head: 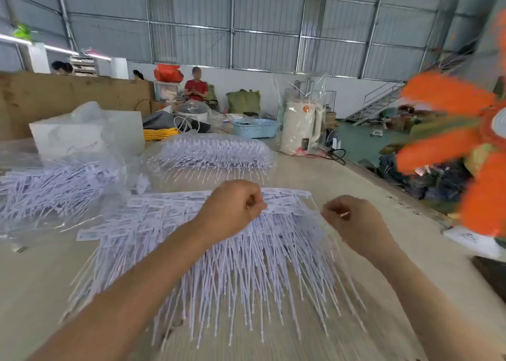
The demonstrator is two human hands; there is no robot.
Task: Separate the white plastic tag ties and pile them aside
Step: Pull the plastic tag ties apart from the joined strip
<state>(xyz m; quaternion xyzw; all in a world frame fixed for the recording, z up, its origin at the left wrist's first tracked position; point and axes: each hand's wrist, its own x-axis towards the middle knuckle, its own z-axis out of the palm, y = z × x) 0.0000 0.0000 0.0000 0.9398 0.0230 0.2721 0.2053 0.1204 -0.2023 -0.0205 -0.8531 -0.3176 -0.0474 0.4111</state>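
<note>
A wide pale surface [369, 185] is seen carrying several masses of white tag ties. The largest, a fanned spread of ties [232, 254], lies directly under the hands with its label ends away from the person and its thin tails pointing back toward them. To the left a loose heap [52, 191] is lying on clear plastic, and farther back a bagged bundle [213, 152] is set near a blue basket [256, 128]. Most of the spread is judged to be unsorted as yet, so the task looks early or midway; whether the left heap is the finished pile cannot be told. The left hand [230, 212] is curled with its fingers pressed together on the label ends at the top of the spread. The right hand [353, 221] is held just beside the right edge, its fingers closed in a pinch on what appears to be a single tie [344, 214]. An orange shape at the right is too blurred to identify.
</note>
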